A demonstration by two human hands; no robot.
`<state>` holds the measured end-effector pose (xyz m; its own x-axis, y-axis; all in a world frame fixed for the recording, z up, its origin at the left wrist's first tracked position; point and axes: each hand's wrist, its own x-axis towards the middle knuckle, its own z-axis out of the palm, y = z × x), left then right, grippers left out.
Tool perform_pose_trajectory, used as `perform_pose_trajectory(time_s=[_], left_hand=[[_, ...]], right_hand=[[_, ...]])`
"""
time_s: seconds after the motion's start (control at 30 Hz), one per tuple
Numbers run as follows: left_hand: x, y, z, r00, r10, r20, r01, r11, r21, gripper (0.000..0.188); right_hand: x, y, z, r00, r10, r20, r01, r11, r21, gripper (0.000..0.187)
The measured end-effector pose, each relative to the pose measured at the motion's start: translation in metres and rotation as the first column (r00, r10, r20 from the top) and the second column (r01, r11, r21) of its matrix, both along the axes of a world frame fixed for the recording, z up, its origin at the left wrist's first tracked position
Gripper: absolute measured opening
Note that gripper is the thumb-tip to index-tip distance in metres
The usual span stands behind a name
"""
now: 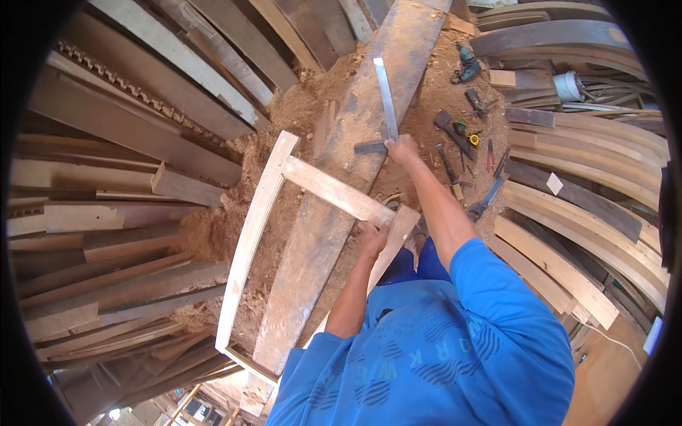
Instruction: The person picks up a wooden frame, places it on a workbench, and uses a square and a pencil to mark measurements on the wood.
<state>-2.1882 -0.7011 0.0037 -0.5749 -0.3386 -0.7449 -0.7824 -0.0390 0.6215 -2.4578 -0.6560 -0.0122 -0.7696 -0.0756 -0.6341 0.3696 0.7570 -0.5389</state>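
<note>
My right hand [403,150] is closed around a try square [386,97] by the corner where its long metal blade meets the dark stock. The blade points away from me, above a long worn plank [302,270]. My left hand [374,240] grips a pale wooden frame [339,189] where its crosspiece meets the near side piece. The frame's long far side piece [249,248] runs down to the left, across the plank from me. Part of the near side piece is hidden behind my left forearm.
Sawdust [298,106] covers the floor. Right of the plank lie a green power drill [467,64], a yellow tape measure [474,140], a handsaw [489,195] and several hand tools. Stacked boards [142,106] stand at left, and curved timber [590,135] is piled at right.
</note>
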Motion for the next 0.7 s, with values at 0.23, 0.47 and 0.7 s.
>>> perform_pose_trajectory(time_s=[0.23, 0.47, 0.7], left_hand=[[-0.014, -0.002, 0.03, 1.0, -0.018, 0.005, 0.018, 0.999, 0.045, 0.084], [-0.008, -0.003, 0.021, 0.997, -0.029, 0.074, 0.03, 0.999, -0.01, 0.089], [0.005, -0.015, 0.0, 0.997, -0.034, 0.074, 0.032, 0.999, 0.02, 0.083]], right_hand=[[0.041, 0.14, -0.053, 0.949, -0.3, -0.097, 0.262, 0.922, -0.285, 0.014], [0.144, 0.314, -0.066, 0.95, -0.241, -0.2, 0.276, 0.946, 0.171, 0.026], [0.171, 0.386, -0.045, 0.869, -0.474, 0.142, 0.377, 0.821, 0.429, 0.027]])
